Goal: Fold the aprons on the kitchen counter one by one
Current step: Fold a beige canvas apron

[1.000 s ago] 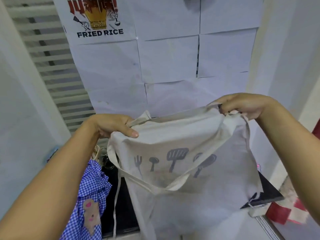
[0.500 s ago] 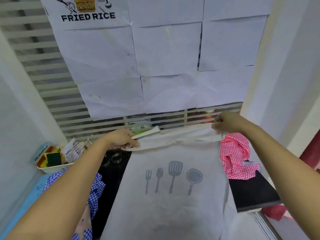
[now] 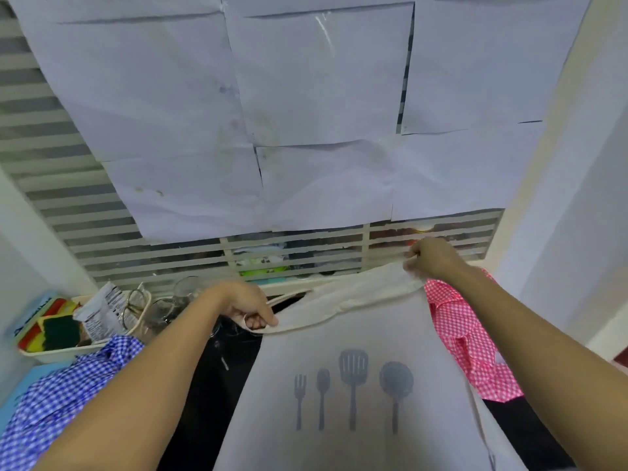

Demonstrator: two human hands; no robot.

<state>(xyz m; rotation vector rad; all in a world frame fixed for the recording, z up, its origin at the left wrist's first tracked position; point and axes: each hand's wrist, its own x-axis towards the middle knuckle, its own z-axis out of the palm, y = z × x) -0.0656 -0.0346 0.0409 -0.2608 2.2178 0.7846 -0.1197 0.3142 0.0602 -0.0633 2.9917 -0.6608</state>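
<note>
A cream apron (image 3: 356, 334) printed with a grey fork, spoon, spatula and pan lies spread over the dark counter (image 3: 210, 385), print side up. My left hand (image 3: 249, 309) grips its top left corner and neck strap. At the top right corner my right hand (image 3: 430, 258) pinches the cloth near the slatted window. A blue checked apron (image 3: 68, 392) lies crumpled at the left. A pink checked apron (image 3: 465, 338) lies bunched at the right, partly under the cream one.
A white tray (image 3: 57, 355) with sponges and a packet sits at the back left, with glass jars (image 3: 176, 297) beside it. The slatted window (image 3: 289, 253) and papered wall stand right behind the counter. A white wall closes the right side.
The cream apron came down from mid-air and now lies flat on the counter. Both hands moved forward and down with its top corners, the right one reaching the window.
</note>
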